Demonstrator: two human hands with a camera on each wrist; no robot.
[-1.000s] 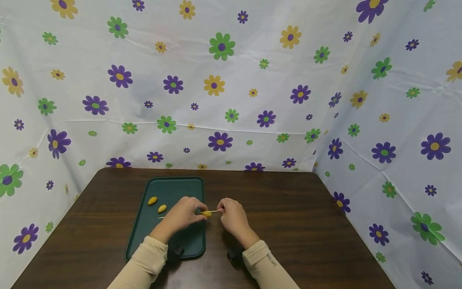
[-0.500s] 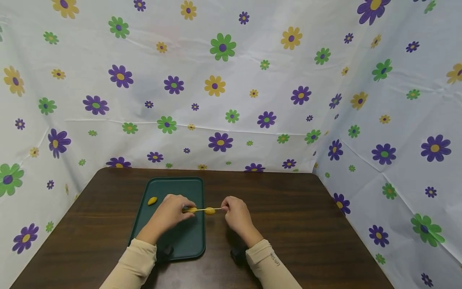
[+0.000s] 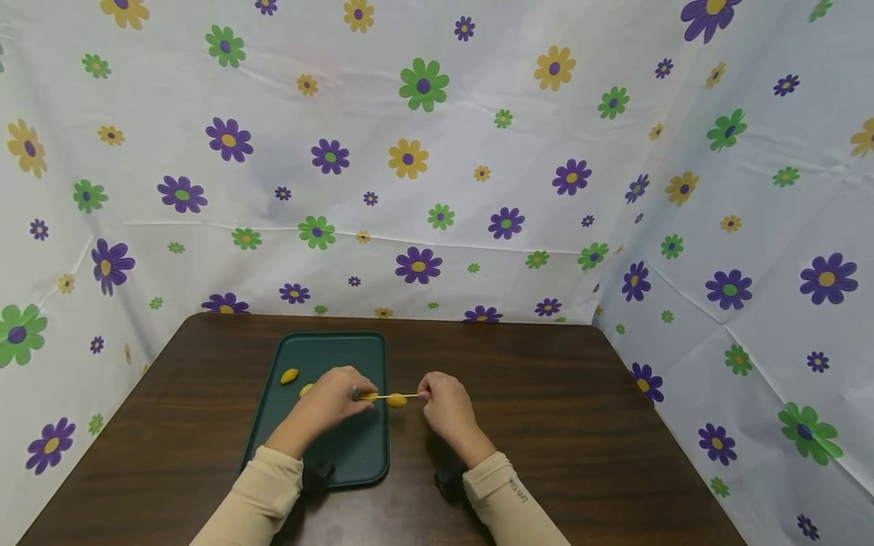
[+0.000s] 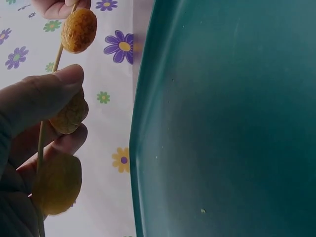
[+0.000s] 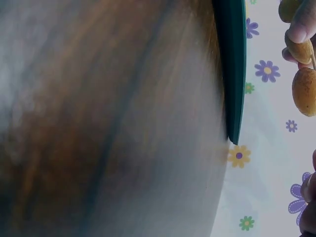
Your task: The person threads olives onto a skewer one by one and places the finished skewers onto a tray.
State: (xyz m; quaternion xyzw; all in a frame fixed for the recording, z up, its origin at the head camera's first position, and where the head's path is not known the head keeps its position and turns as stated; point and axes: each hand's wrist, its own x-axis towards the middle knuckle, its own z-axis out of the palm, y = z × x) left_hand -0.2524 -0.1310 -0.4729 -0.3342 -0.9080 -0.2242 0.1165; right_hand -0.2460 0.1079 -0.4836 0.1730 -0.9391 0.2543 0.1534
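A thin wooden skewer runs level between the two hands above the tray's right edge. Three yellow oval food pieces are threaded on it in the left wrist view: an outer one, a middle one and an inner one. My left hand pinches the middle piece between thumb and fingers. With its fingertips, my right hand holds the skewer's right end; only part of that hand shows at the edge of the right wrist view. The pieces' exact kind cannot be told.
Under the left hand lies a dark green tray on the brown wooden table. Two loose yellow pieces are on the tray, one at the left, the other partly hidden by the left hand. A flowered cloth hangs behind and at the sides.
My left hand has moved left along the skewer since a second ago, and two threaded pieces now show between the hands. The right hand has shifted slightly right, still holding the skewer's end.
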